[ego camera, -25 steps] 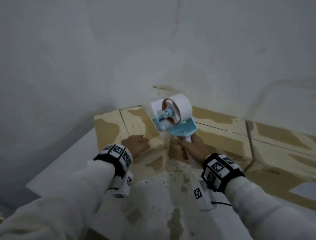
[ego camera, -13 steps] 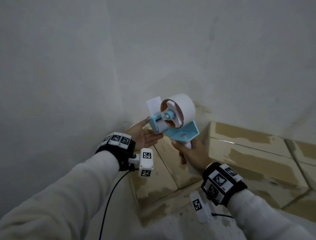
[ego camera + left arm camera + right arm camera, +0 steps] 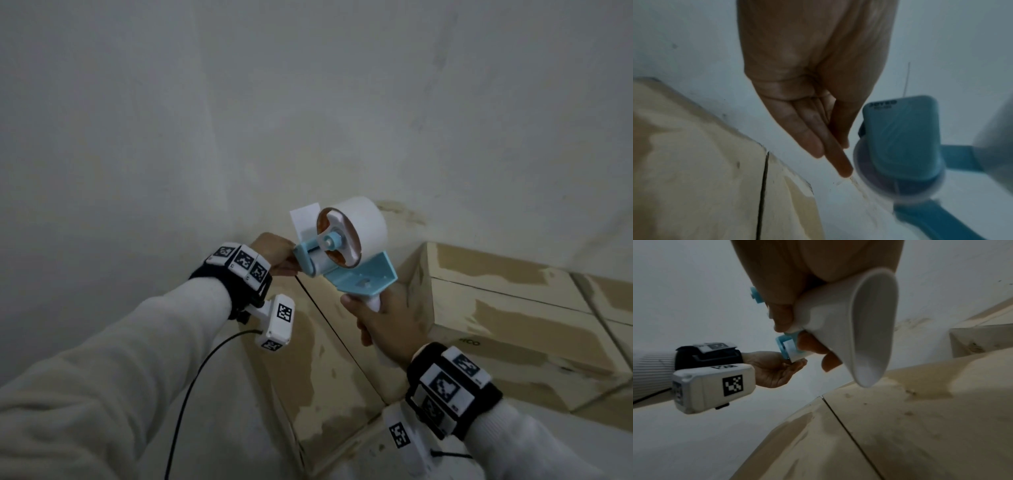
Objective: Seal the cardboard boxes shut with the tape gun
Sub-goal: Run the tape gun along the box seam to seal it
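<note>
A blue tape gun (image 3: 346, 270) with a white tape roll (image 3: 359, 226) is held up above a cardboard box (image 3: 329, 373) whose centre seam shows as a dark line. My right hand (image 3: 383, 325) grips the gun's white handle (image 3: 859, 318). A loose flap of tape (image 3: 305, 217) sticks up at the gun's front. My left hand (image 3: 275, 253) reaches to that front end. Its fingers (image 3: 838, 159) are straight and lie against the roller of the tape gun (image 3: 900, 138). I cannot tell whether they touch the tape.
A second taped box (image 3: 513, 308) lies to the right, with more boxes beyond it along the pale wall (image 3: 308, 102). A black cable (image 3: 191, 387) hangs from my left wrist. Both wrists carry white marker blocks.
My left hand has come off the box top and risen to the tape gun's front. The gun has lifted slightly, and my view has swung left.
</note>
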### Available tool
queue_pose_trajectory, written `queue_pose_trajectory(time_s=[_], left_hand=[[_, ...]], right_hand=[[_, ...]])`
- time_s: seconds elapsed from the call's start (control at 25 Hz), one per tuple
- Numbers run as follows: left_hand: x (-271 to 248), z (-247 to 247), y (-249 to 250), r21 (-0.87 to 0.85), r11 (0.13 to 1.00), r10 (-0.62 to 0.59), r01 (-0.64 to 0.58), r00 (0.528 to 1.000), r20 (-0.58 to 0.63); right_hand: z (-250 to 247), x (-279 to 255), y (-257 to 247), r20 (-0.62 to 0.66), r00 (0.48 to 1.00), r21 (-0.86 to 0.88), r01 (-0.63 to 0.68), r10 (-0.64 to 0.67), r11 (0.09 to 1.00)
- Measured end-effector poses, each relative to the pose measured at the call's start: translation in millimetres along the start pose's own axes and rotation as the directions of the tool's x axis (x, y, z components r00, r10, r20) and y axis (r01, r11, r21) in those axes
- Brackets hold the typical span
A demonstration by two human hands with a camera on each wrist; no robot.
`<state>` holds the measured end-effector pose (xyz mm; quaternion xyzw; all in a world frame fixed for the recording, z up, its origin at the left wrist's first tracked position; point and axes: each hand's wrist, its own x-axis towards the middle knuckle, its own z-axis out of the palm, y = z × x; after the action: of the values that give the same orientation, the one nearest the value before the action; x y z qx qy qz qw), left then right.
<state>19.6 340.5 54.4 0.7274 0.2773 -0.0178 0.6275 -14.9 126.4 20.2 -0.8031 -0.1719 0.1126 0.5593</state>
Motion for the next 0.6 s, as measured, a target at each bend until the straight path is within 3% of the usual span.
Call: queue_pose_trajectory(time_s=[0.28, 0.6], left_hand=[[47.6, -24.9, -8.3, 0.082, 0.994, 0.068, -0.067, 0.998, -0.015], [83.3, -38.9, -8.6, 0.42, 0.907, 0.025, -0.031, 0.999, 0.02]], right_hand=[[9.1, 6.5, 6.5, 0.035, 0.998, 0.012, -0.048, 0.048, 0.999], [32.4, 52.8, -6.9, 0.082, 0.993, -0.03, -0.082, 0.084, 0.996]])
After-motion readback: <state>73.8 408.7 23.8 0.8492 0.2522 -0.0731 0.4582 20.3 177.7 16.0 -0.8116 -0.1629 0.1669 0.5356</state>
